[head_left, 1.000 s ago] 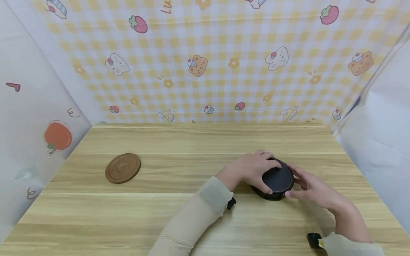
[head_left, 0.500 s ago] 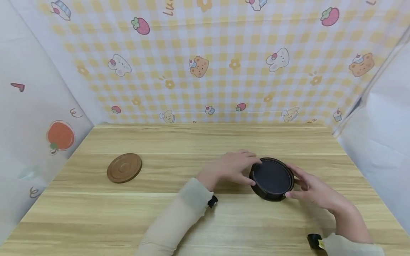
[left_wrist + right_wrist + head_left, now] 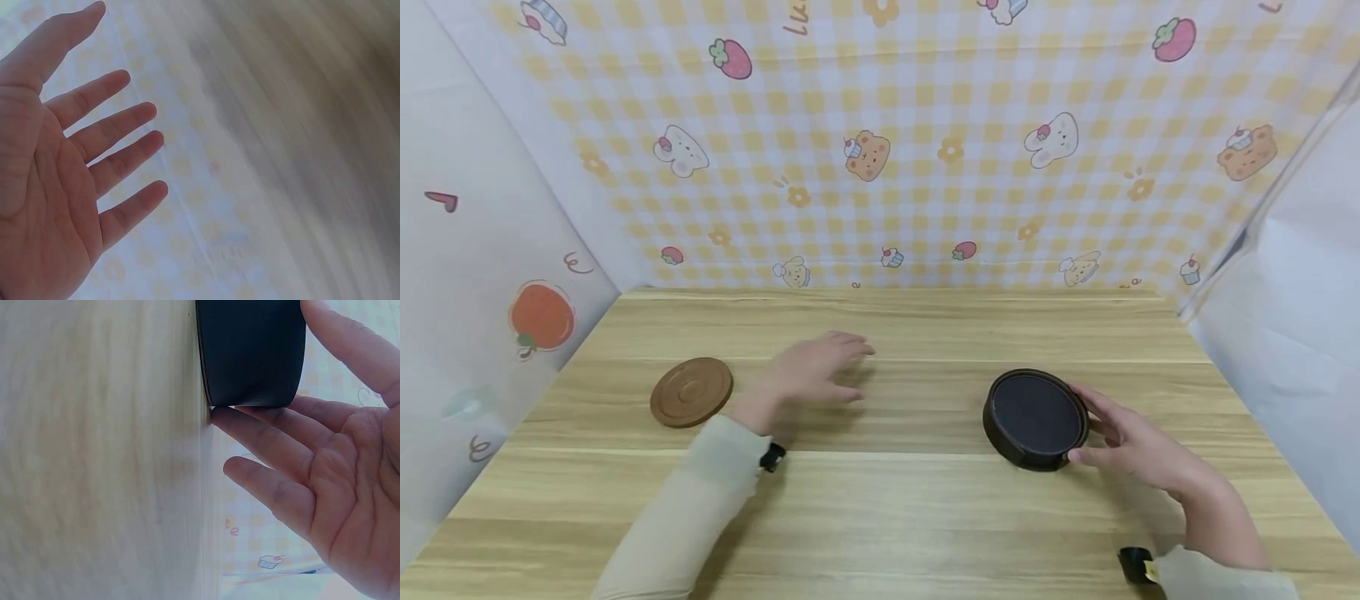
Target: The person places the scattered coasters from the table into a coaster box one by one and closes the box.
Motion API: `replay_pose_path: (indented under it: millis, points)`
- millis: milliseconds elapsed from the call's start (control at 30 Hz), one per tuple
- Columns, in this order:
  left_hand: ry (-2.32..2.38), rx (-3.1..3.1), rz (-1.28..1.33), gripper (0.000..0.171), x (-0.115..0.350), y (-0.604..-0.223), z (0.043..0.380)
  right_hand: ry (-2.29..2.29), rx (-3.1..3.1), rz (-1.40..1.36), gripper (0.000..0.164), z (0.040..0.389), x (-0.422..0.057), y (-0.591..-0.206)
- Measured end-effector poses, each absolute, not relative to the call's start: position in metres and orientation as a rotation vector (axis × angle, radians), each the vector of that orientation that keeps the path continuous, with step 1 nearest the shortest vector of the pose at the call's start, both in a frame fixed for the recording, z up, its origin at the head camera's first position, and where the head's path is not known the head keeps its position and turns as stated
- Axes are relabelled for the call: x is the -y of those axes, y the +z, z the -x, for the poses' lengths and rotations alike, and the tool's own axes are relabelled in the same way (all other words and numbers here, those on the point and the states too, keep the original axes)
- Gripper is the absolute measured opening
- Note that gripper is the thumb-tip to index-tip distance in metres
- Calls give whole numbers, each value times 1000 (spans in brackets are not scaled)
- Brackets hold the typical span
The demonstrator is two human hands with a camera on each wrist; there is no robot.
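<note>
Beside right hand (image 3: pixel 1138 450), black holder (image 3: pixel 1036 418)

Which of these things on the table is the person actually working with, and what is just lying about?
In use:
- black round holder, steadied at its side by the right hand
- left hand, open, holding nothing, between the two items

Lying about:
- brown round coaster
- wooden table
- checked cartoon backdrop

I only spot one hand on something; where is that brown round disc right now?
In the head view the brown disc lies flat on the wooden table's left side, just left of the open left hand, which is not touching it.
</note>
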State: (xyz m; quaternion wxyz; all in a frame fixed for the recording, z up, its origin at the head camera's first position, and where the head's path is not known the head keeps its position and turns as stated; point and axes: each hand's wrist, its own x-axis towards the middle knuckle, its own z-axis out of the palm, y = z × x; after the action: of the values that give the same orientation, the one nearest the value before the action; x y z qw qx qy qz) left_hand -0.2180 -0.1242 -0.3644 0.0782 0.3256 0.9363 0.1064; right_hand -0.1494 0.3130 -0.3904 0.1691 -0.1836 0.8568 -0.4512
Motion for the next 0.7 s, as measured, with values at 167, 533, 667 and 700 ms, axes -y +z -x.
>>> replay_pose_path:
  millis: [167,533,667,700]
  points:
    - [365,-2839,-877,64,169,-360,212,-1285,-2437,518,91,149,-313,-390]
    - [364,-2938,-671,61,248,-354,193,-1272,-2443,517,91,149,-312,-391]
    - [355,-2974,-635,61,269,-353,188,-1284,-2431,523,91,150,-313,-392]
    - [357,-2976,-625,61,274,-353,186,-1286,-2429,524,91,150,-313,-392]
